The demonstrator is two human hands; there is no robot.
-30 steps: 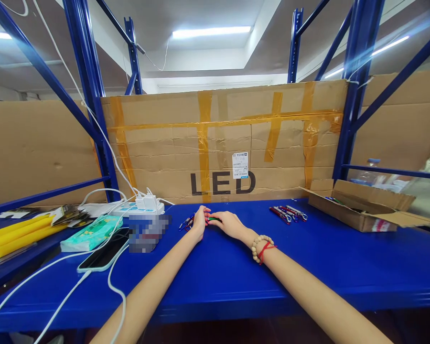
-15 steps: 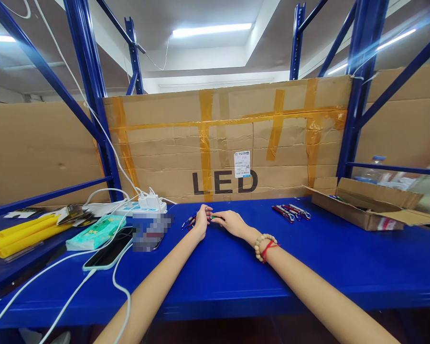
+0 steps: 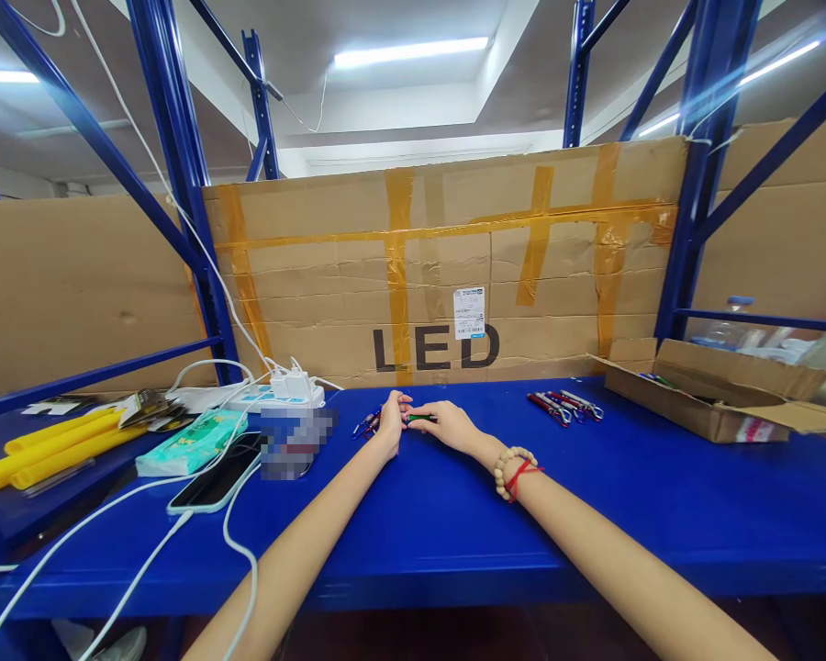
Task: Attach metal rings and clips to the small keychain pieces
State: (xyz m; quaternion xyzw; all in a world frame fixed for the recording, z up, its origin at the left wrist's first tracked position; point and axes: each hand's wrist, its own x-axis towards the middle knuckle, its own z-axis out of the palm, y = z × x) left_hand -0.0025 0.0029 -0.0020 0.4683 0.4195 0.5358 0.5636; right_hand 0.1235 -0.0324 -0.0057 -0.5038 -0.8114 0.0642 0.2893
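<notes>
Between my two hands lies a thin green-and-dark pen-like piece [image 3: 421, 418], mostly covered by fingers. My left hand [image 3: 389, 428] is closed at its left end, fingers curled. My right hand [image 3: 449, 424], with a beaded bracelet and red string at the wrist, pinches its right end. Just left of my left hand sits a small bunch of dark red and blue pen-like pieces with metal loops [image 3: 367, 424], partly hidden by that hand. A similar group of slim red and silver pieces with wire loops [image 3: 565, 407] rests farther right on the blue table [image 3: 468, 532].
An open cardboard box [image 3: 688, 404] stands at the right. On the left are a phone [image 3: 217, 477] with white cables, a green tissue pack [image 3: 191, 442], a power strip [image 3: 275, 397] and yellow tubes [image 3: 69, 445]. A large cardboard panel [image 3: 317, 294] closes off the back.
More of the green piece shows between my hands now, and my right hand's fingers lie farther along it. The whole view has shifted slightly.
</notes>
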